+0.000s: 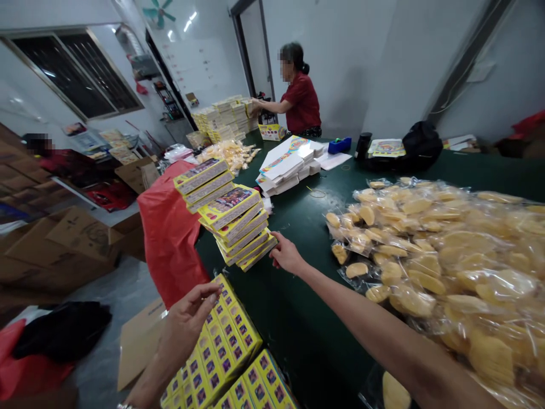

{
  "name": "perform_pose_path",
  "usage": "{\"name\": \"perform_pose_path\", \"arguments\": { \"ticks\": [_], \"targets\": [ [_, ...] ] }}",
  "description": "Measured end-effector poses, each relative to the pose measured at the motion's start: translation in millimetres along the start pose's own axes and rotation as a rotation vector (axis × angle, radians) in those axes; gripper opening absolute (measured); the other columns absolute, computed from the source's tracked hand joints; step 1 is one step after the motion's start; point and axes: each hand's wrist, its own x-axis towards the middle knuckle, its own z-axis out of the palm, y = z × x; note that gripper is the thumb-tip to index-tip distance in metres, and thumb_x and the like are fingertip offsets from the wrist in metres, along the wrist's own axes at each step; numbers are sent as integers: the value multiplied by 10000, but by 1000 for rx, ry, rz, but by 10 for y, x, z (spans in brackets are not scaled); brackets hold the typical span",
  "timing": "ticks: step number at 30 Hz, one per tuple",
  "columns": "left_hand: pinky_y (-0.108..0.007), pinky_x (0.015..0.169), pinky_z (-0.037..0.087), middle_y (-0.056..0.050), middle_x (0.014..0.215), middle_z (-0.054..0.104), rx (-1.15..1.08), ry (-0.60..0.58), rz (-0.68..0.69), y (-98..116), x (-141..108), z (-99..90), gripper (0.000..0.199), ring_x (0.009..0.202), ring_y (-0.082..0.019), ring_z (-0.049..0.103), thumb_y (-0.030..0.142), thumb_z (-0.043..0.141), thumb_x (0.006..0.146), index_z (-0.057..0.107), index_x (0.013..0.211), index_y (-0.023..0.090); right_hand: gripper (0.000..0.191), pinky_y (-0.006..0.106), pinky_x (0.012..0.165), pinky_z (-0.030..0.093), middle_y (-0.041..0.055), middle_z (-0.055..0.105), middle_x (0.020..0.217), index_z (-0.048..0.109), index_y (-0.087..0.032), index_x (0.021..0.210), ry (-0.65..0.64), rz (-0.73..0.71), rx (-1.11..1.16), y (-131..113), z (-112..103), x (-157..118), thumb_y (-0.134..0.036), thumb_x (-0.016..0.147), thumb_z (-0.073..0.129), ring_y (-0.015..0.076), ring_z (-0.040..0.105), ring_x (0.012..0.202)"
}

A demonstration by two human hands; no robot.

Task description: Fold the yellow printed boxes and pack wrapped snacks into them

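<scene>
Rowed boxes (223, 338) look arranged at bottom centre, a mid-frame stack (238, 224) apparently left, the left hand (187, 312) half-curled, seemingly empty, the right hand (290, 257) at the stack, grip unclear.

Stacked boxes (230, 207): printed card, smooth, slight sheen
Boxes in rows (227, 329): printed card, smooth, slight sheen
Tabletop (304, 335): smooth, soft sheen, material unclear
Packets (426, 264): clear plastic film, crinkled, very glossy
Red sheet (168, 227): wrinkled, plastic or cloth, can't tell
White boxes (283, 165): smooth card, glossy printed top
Tape dispenser (339, 145): looks like hard plastic, smooth
Brown cartons (80, 233): plain cardboard, matt
Wall (361, 57): smooth, low sheen
</scene>
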Motion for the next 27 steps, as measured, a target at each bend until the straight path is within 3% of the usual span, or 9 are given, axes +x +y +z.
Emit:
{"name": "perform_pose_path", "arguments": {
  "ticks": [8, 13, 19, 24, 27],
  "targets": [
    [-256, 602, 551, -40, 771, 748, 39, 36, 8, -63, -89, -61, 438, 708, -208, 687, 603, 760, 604, 731, 831, 229, 666, 193, 415, 476, -30, 609, 741, 335, -213, 1445, 93, -1, 77, -126, -10, 135, -41, 814, 462, 108, 566, 481],
    [-265, 643, 568, -41, 797, 744, 97, 14, 46, -168, -102, -72, 415, 747, -222, 701, 599, 719, 658, 732, 845, 229, 497, 207, 439, 493, -34, 618, 712, 470, -172, 1335, 25, 31, 140, -268, 1, 275, -67, 856, 549, 100, 561, 463],
    [-284, 702, 579, -56, 803, 742, 155, 58, 85, -238, -126, -104, 454, 790, -244, 704, 606, 713, 650, 733, 847, 199, 623, 184, 421, 475, -51, 607, 713, 359, -193, 1420, 112, -9, 174, -384, -79, 300, -26, 837, 502, 87, 541, 445],
    [-262, 697, 579, -46, 846, 762, 80, 8, 63, -264, -169, -69, 422, 809, -234, 713, 592, 708, 685, 734, 887, 222, 437, 175, 408, 465, -53, 598, 679, 510, -165, 1274, 52, -19, 156, -522, -105, 315, -44, 857, 553, 79, 536, 427],
    [-248, 684, 575, -35, 868, 768, 55, 18, 66, -269, -198, -77, 406, 798, -226, 714, 584, 723, 680, 735, 885, 234, 433, 172, 407, 462, -41, 598, 721, 464, -150, 1318, 96, -14, 149, -584, -157, 304, -68, 903, 556, 74, 528, 442]
  ]
}}
